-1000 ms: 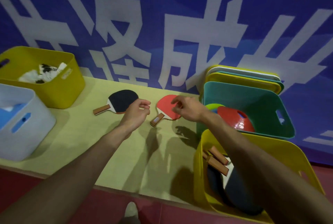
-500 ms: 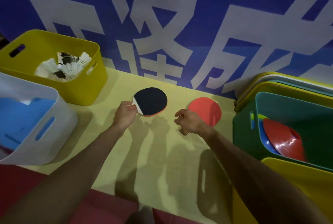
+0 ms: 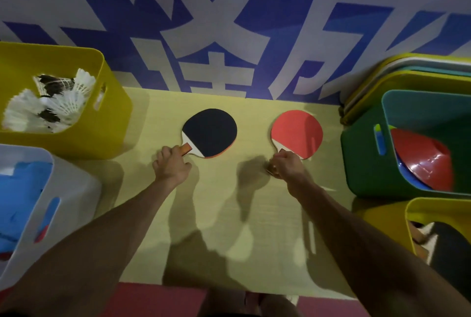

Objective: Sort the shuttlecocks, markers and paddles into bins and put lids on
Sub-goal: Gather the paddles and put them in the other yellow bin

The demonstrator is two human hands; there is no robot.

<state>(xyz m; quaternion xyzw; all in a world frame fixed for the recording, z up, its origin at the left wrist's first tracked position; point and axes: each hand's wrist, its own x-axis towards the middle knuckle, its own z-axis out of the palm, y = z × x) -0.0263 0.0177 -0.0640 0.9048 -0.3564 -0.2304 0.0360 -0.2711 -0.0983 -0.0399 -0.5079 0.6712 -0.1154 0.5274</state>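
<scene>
Paddles are the step in hand, two of them out on the tabletop [image 3: 254, 102]; black paddle [image 3: 210, 133] on the left, red paddle [image 3: 297, 133] on the right, well apart, both blades pointing toward the blue banner [image 3: 229, 23] at the back and both looking flat on the surface, though I can't swear neither is a hair lifted. Left grip [image 3: 170, 166] is closed round the black one's short wooden handle, fingers curled over it with a bit of orange wood poking out; right grip [image 3: 286, 167] is closed the same way on the red one's handle, which it mostly hides.

My guess on handling: these are light, stiff, flat things, wood with rubber faces, nothing fragile; the rubber is tacky and the blade edge sits low on the tabletop, so the handle is the sensible place to take hold, which is where both grips are; stubby handles though, so a firm wrap beats a fingertip pinch or the blade will swing.

Destination is probably the near yellow bin [image 3: 413, 214] at the right, since dark paddles with wooden handles lie in it; green bin [image 3: 362, 163] behind it has the cone markers [image 3: 420, 163]; far yellow bin [image 3: 114, 125] on the left has the shuttlecocks [image 3: 51, 107]; lids [image 3: 407, 62] are stacked behind the green bin, none on yet.
</scene>
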